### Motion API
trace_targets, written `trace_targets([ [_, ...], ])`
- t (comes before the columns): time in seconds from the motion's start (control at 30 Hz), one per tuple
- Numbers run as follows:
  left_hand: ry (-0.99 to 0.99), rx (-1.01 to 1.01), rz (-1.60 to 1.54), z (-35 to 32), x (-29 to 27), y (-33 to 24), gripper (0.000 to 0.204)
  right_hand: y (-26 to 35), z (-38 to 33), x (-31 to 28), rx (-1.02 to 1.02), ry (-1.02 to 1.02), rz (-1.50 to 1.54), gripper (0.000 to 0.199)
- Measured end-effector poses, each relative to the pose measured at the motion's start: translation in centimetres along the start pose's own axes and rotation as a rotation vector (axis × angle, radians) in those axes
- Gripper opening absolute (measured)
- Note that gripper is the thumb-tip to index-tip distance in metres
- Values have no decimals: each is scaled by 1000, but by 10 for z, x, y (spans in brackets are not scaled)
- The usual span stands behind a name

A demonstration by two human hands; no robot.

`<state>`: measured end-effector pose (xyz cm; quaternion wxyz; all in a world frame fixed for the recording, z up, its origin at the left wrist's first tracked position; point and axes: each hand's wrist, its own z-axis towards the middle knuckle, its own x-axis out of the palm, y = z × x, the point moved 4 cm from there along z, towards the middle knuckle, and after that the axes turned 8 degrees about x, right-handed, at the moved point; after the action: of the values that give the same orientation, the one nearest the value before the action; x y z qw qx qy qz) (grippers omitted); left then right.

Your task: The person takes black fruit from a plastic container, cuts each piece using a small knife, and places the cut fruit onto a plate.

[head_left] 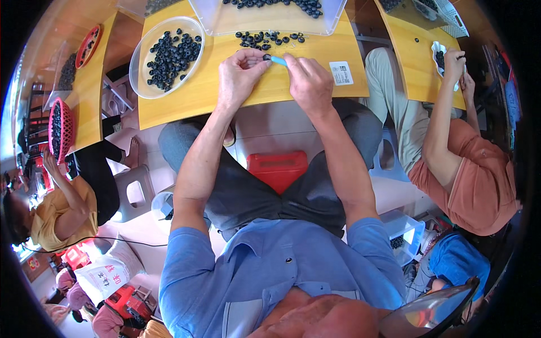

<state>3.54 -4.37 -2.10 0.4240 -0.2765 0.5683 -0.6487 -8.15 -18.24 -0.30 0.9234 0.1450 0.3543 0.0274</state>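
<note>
My left hand (242, 78) is closed in a pinch on a small black ring-like part (267, 57), above the near middle of the yellow table (225, 45). In my right hand (311, 83) is a light blue stick-shaped tool (278, 60), its tip meeting the black part. What the tool's tip does there is too small to make out. Just beyond my hands, loose black parts (266, 39) are scattered on the tabletop. To their left stands a round clear tub (133, 70) with many more black parts (173, 56).
A large clear bin (270, 25) with black parts stands at the table's far side. A white label card (341, 73) lies right of my right hand. Co-workers sit left and right; the right one holds a white tray (438, 53). A red box (277, 169) sits beneath the table.
</note>
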Motion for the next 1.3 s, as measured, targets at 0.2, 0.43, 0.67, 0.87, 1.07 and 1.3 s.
trace_targets([
  [0.2,-58,-4,-78,-5,-6,-9,24,-8,0,9,124,83,-45,30],
  [0.43,-91,79,-66,-4,-18,-9,23,-10,1,4,138,49,18,23],
  [0.67,-542,329,349,18,-125,-27,22,-8,2,2,154,60,42,21],
  [0.87,-410,612,874,31,-109,-50,24,-10,3,1,154,33,77,20],
  [1.07,56,491,798,116,-3,-15,23,-12,2,1,173,19,92,17],
  [1.3,110,376,979,172,14,13,26,-13,4,3,189,-22,123,16],
])
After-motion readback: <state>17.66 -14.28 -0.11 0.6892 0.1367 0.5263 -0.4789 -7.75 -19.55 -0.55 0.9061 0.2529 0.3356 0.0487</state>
